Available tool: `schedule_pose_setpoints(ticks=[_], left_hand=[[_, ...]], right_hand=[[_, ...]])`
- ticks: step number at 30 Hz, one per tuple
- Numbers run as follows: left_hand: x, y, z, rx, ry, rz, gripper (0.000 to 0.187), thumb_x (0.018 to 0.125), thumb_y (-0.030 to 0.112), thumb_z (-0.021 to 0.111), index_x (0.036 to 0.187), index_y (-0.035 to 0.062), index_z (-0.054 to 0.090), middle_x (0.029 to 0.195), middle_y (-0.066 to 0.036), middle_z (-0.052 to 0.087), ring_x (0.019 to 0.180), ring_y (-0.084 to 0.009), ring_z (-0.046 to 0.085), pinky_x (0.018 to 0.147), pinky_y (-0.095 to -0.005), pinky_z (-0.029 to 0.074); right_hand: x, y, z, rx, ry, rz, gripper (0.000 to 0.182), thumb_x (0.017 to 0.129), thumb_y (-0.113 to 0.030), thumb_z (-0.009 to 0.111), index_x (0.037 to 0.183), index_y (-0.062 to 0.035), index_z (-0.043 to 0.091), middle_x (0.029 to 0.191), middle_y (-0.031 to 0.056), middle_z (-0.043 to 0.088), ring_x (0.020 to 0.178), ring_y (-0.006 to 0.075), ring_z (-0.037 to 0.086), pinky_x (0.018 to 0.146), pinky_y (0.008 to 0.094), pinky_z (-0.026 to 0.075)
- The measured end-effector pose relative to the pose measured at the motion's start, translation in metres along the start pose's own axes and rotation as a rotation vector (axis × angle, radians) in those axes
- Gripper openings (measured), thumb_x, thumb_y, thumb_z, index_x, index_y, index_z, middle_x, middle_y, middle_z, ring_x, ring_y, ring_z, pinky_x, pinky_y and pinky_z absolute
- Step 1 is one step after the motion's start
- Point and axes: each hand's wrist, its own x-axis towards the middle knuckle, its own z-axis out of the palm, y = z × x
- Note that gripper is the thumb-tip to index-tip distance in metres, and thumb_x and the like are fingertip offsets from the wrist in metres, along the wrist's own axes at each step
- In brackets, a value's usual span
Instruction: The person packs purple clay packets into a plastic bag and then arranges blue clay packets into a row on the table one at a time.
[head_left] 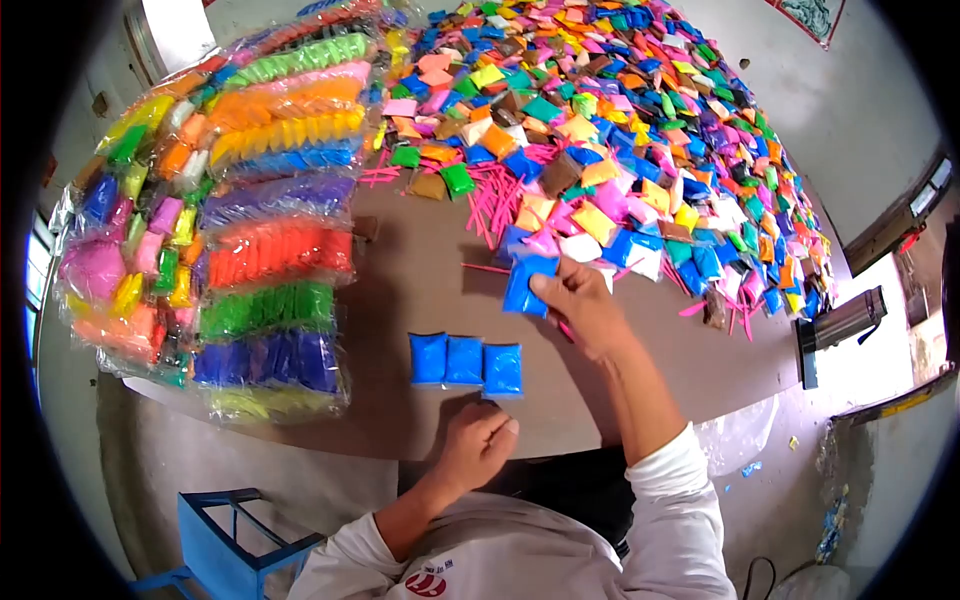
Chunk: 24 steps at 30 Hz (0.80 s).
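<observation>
My right hand pinching a blue packet, my left hand curled closed near three blue packets in a row, colourful heap filling my far view

held packet: blue | sticks: pink | tabletop: brown | logo: apparently red

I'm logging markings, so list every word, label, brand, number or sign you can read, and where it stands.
No text is legible.
White shirt: red logo with small characters beside it, too small to read.
Blue packet in the right hand: none readable.
Three blue packets on the table: none readable.
</observation>
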Motion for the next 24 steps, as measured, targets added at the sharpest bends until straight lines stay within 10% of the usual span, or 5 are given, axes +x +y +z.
schedule_pose_setpoints(ticks=[10, 24], left_hand=[[-0.007, -0.01, -0.006, -0.204, -0.075, -0.162, 0.022, 0.096, 0.021, 0.055, 0.089, 0.0019, 0.064, 0.08, -0.011, 0.061, 0.072, -0.0223, 0.055, 0.067, -0.036, 0.044], [-0.003, -0.006, -0.002, -0.061, -0.076, 0.041, 0.017, 0.092, 0.021, 0.063, 0.088, 0.0047, 0.063, 0.077, -0.012, 0.059, 0.069, -0.0315, 0.056, 0.064, -0.0421, 0.044]], right_hand=[[-0.092, 0.06, 0.02, 0.299, -0.098, -0.021, 0.019, 0.093, -0.009, 0.073, 0.109, -0.0001, 0.069, 0.098, 0.0027, 0.07, 0.088, 0.01, 0.064, 0.081, 0.0282, 0.053], [-0.104, 0.07, 0.039, 0.244, -0.103, -0.016, 0.019, 0.097, -0.02, 0.071, 0.108, -0.0036, 0.072, 0.088, -0.0029, 0.067, 0.077, 0.0042, 0.057, 0.067, 0.0233, 0.048]])
